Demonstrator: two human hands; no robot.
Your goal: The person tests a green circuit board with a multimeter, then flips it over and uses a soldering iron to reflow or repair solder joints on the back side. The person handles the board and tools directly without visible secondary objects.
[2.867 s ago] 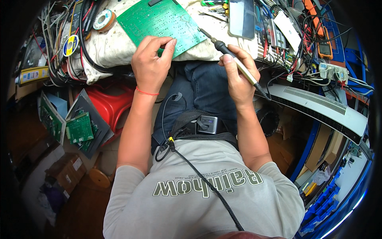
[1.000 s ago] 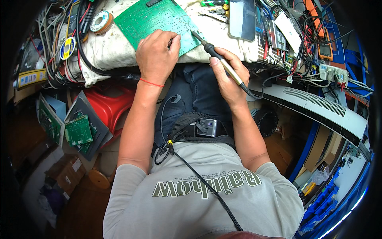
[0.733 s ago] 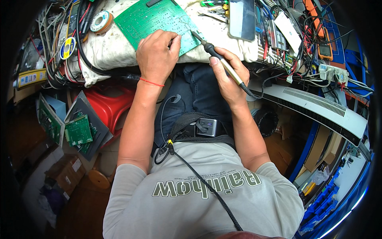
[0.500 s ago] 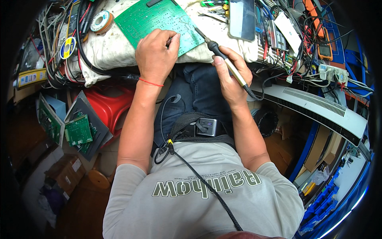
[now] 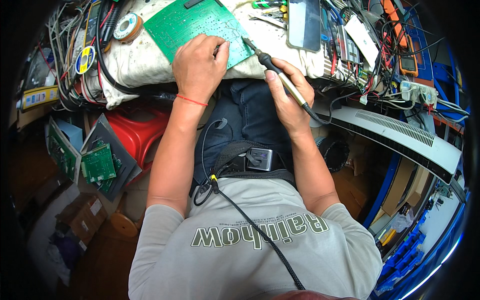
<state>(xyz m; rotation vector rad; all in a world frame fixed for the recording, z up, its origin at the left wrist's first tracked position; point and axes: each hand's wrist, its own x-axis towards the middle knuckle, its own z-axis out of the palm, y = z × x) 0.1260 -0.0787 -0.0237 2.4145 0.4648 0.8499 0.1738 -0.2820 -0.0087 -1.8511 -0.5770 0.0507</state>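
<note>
A green circuit board [image 5: 170, 31] lies on a pale cloth, its soldered joints facing up. My left hand [image 5: 199, 67] is curled over the board's near edge, thumb against the bent forefinger. Something small and dark shows in that pinch, too covered to name. In my right hand [image 5: 295, 102], held like a pen, is a soldering iron [image 5: 291, 89] with a black grip and a pale gold handle. Its tip points up and left, over or at the board's right edge; whether it touches cannot be told. A cable trails from the iron's back end.
A solder spool [image 5: 128, 27] and tangled cables stand left on the cloth [image 5: 145, 67]. Beyond the iron lie a phone [image 5: 304, 25] and pliers [image 5: 270, 20]. Wires and an orange multimeter [image 5: 408, 62] crowd the right. A red stool [image 5: 132, 130] and more boards [image 5: 98, 164] are below left.
The soldering iron and my right hand have shifted slightly left, bringing the tip toward the board's right edge. My left hand has moved a little to the right and up.
</note>
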